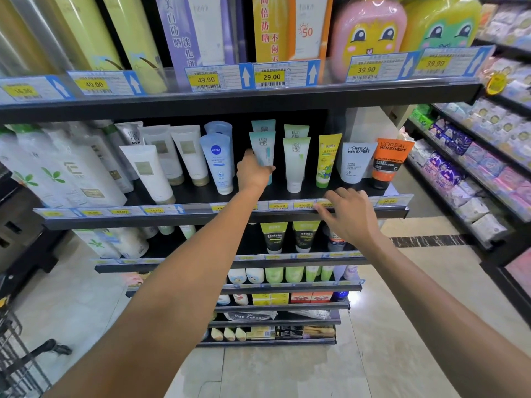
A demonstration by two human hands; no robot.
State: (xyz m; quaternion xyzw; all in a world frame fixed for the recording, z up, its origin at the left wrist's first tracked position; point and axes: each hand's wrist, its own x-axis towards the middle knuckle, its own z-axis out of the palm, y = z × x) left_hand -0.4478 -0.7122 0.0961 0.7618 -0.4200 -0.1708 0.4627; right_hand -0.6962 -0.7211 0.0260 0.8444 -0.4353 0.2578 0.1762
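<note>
I face a shop shelf (201, 218) lined with upright tubes of face wash. My left hand (253, 172) reaches in and grips the lower part of a teal-and-white tube (263, 147) in the middle of the row. A second teal tube (263, 125) stands right behind it. My right hand (347, 215) hovers with relaxed, spread fingers over the shelf's front price rail, holding nothing. Beside the held tube stand a blue Nivea tube (219, 163) on the left and a green-and-white tube (296, 165) on the right.
Further right on the shelf are a yellow tube (327, 160), a white L'Oreal tube (356, 162) and an orange L'Oreal tube (390, 162). White tubes and bottles fill the left. A second rack (471, 179) of wrapped packs runs along the right. A wire cart (11, 354) stands at the lower left.
</note>
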